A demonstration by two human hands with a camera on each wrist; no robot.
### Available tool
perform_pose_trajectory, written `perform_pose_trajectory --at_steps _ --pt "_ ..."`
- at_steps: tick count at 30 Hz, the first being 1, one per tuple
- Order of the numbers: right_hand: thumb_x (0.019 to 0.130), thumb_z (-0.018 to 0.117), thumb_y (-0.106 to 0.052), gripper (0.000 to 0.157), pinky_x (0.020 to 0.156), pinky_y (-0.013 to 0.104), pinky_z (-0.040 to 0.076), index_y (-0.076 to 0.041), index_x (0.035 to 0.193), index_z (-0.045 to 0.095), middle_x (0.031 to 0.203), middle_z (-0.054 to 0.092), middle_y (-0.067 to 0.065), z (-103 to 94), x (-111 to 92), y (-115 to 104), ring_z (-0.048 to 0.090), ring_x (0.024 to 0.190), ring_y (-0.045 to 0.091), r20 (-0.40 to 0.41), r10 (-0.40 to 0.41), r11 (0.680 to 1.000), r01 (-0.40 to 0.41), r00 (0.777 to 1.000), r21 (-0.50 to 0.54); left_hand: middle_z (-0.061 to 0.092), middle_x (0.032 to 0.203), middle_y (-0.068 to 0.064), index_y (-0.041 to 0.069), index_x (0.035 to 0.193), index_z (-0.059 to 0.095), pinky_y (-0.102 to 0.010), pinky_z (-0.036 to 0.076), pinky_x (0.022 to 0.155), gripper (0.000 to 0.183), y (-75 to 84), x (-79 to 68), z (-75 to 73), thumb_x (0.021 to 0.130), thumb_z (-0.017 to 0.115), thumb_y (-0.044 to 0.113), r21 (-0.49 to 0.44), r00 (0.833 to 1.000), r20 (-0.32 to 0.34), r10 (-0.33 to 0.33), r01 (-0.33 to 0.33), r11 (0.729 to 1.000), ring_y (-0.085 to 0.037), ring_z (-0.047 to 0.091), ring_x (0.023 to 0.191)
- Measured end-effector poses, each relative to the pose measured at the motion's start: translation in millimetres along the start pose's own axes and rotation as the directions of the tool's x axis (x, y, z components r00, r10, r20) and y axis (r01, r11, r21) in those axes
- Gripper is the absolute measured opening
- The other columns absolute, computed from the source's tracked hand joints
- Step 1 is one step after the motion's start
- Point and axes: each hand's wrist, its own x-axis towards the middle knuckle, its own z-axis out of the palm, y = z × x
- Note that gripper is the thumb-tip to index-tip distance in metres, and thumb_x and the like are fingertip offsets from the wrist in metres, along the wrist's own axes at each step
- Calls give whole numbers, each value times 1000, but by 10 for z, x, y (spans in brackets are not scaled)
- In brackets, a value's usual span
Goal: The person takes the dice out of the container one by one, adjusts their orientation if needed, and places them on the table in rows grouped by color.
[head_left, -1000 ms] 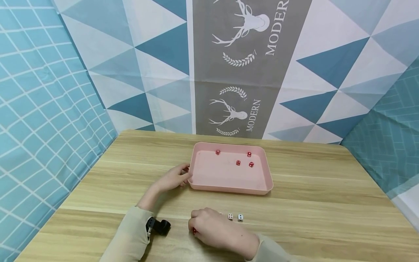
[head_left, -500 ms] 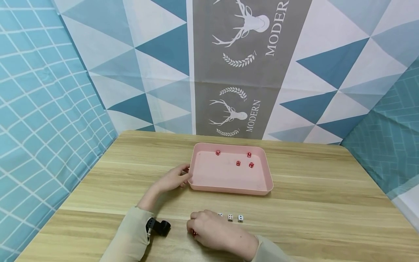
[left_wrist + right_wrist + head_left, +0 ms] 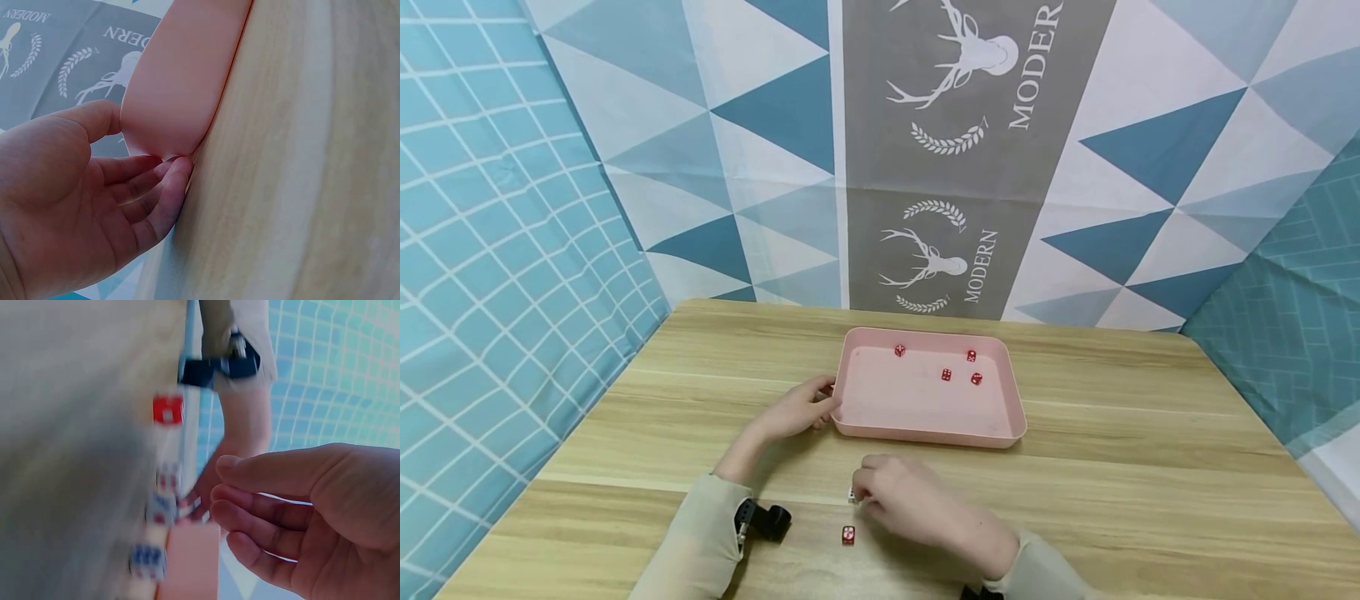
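Over the bench [image 3: 1135, 492], the right hand [image 3: 904, 500], fingers loose and empty, has neared the tray [image 3: 895, 407]; the left hand [image 3: 796, 409] still grips it.

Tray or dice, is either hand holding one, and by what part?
The left hand holds the tray by its left end, near the front corner, thumb at the rim. In the right hand, nothing held can be seen.

White "MODERN" [image 3: 982, 267] on grey wall panel [image 3: 943, 171], twice; upper print cut off.
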Motion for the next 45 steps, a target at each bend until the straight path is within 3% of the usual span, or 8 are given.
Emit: perform_pose_trajectory --at_steps 12,20,27,37,41,45 --pt "78 66 -6 11 63 21 45 -15 74 60 72 55 -9 -195 -89 389 50 65 4 -109 116 993 -117 987 -2 52 102 -16 -4 130 39 -24 42 55 42 12 -8 -3 93 47 13 -40 1000 9 12 -11 999 -16 49 66" --pt "78 65 -2 12 64 23 47 -13 75 60 73 56 -6 -317 -159 639 52 67 6 -187 179 983 -184 966 -13 51 101 -16 -5 131 38 -23 42 55 42 24 -17 -8 94 47 13 -58 1000 9 7 -6 998 -16 48 66" --pt "77 65 -2 8 64 25 48 -10 78 63 77 58 -3 -343 -190 861 56 71 9 -209 254 964 -264 945 -22 52 102 -17 -4 131 38 -24 43 56 42 15 -20 -4 94 47 14 -47 1000 8 12 -11 999 -17 49 67" --pt "76 67 -2 8 76 35 48 -4 82 62 88 57 7 -210 -210 1253 56 83 22 -317 308 943 -331 897 -21 52 103 -17 -5 132 37 -26 43 57 44 42 -46 20 94 47 15 -34 1000 -1 1 -1 999 -17 50 68" --pt "78 66 -4 13 84 39 46 -1 90 63 97 57 12 -182 -245 1358 56 93 27 -310 384 914 -406 870 -6 52 104 -20 -8 132 36 -28 44 58 44 138 -81 15 94 46 12 -34 1000 -5 -13 13 999 -20 50 69" --pt "82 63 -9 19 83 39 47 1 98 61 103 55 14 -151 -282 1434 56 91 25 -281 454 883 -470 846 12 52 104 -18 -6 133 36 -27 44 58 45 107 -62 12 94 47 14 -33 1000 -5 -10 10 999 -18 50 68"
